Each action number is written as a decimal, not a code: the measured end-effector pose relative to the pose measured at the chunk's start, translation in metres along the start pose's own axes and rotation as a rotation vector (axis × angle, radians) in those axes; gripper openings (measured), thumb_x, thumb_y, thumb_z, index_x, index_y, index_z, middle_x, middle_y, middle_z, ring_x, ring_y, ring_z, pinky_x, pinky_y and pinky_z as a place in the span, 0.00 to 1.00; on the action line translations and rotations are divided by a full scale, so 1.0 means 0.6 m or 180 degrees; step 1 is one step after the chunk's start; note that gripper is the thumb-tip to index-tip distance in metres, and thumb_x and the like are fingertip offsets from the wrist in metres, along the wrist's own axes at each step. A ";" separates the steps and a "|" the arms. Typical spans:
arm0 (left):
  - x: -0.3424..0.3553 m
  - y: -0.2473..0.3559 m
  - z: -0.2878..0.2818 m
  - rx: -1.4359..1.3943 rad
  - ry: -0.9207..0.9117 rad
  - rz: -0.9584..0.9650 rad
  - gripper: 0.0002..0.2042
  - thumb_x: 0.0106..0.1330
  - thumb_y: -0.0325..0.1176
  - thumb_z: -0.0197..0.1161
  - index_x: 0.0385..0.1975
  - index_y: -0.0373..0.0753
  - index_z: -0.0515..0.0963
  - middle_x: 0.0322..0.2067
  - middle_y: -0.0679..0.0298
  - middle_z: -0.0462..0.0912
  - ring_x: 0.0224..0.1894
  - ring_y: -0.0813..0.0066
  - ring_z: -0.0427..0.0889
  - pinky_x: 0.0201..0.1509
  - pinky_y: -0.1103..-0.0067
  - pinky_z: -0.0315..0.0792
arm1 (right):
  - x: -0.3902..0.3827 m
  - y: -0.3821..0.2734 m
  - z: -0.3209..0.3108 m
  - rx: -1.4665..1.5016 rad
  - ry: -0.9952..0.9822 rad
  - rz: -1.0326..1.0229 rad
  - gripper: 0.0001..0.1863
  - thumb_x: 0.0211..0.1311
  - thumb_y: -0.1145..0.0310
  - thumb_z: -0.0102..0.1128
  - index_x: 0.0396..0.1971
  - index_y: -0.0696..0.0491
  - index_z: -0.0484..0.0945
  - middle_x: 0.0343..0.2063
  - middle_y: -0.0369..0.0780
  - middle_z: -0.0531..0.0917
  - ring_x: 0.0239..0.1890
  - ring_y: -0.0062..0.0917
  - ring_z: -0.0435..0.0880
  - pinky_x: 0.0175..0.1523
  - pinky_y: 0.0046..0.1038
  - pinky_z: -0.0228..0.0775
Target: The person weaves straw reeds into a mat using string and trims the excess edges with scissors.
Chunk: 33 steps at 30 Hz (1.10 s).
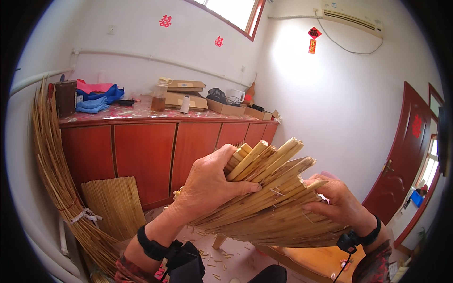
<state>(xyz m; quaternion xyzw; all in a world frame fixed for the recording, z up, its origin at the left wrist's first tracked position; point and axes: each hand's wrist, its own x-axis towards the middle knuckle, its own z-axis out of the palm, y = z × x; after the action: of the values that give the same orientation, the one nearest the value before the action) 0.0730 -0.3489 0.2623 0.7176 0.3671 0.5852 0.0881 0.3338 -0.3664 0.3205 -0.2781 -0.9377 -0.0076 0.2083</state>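
Note:
Between my hands is a mat of yellow dried plant stalks (278, 221), stitched side by side and curved like a fan, with the cut ends pointing up. My left hand (210, 181) is closed round the thick stalks at its upper left, thumb pressed across the near face. At the upper right edge, my right hand (337, 200) is closed on the stalk ends, its fingers partly curled. Short loose bits of thread or fibre stick out of the face between the hands. Both wrists wear black straps.
A low orange-topped table (325, 259) stands below the mat; stalk scraps litter the floor. At left, a tall tied stalk bundle (52, 151) and a flat stalk mat (115, 207) lean. The red cabinet (146, 146) carries a bottle (159, 96), thread cone (185, 104) and cardboard boxes (186, 100).

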 end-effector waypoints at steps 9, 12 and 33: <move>-0.096 -0.075 -0.018 -0.0035 -0.0034 0.0237 0.24 0.41 0.42 0.74 0.33 0.34 0.71 0.27 0.56 0.77 0.31 0.66 0.79 0.36 0.74 0.74 | -0.022 -0.013 0.128 0.0355 0.0039 -0.0096 0.20 0.49 0.73 0.63 0.44 0.59 0.72 0.38 0.44 0.75 0.35 0.32 0.75 0.41 0.28 0.68; -0.090 -0.094 -0.020 -0.0083 -0.0014 0.0276 0.24 0.40 0.41 0.74 0.33 0.34 0.72 0.27 0.56 0.76 0.31 0.66 0.79 0.36 0.75 0.73 | -0.012 -0.005 0.133 0.0310 0.0111 -0.0345 0.22 0.50 0.73 0.62 0.47 0.58 0.71 0.39 0.44 0.75 0.37 0.31 0.75 0.43 0.28 0.68; 0.145 -0.398 0.010 -0.0414 -0.0220 0.1467 0.12 0.41 0.24 0.64 0.27 0.39 0.70 0.31 0.62 0.75 0.34 0.65 0.75 0.41 0.72 0.68 | 0.434 0.163 0.085 0.1036 -0.0906 0.0053 0.04 0.51 0.75 0.57 0.28 0.56 0.76 0.28 0.44 0.78 0.31 0.36 0.78 0.35 0.30 0.69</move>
<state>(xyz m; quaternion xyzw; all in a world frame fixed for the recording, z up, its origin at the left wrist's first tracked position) -0.0190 -0.1213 0.1951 0.7948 0.1519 0.5874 0.0108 0.1682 -0.1420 0.3668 -0.2468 -0.9442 0.1849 0.1159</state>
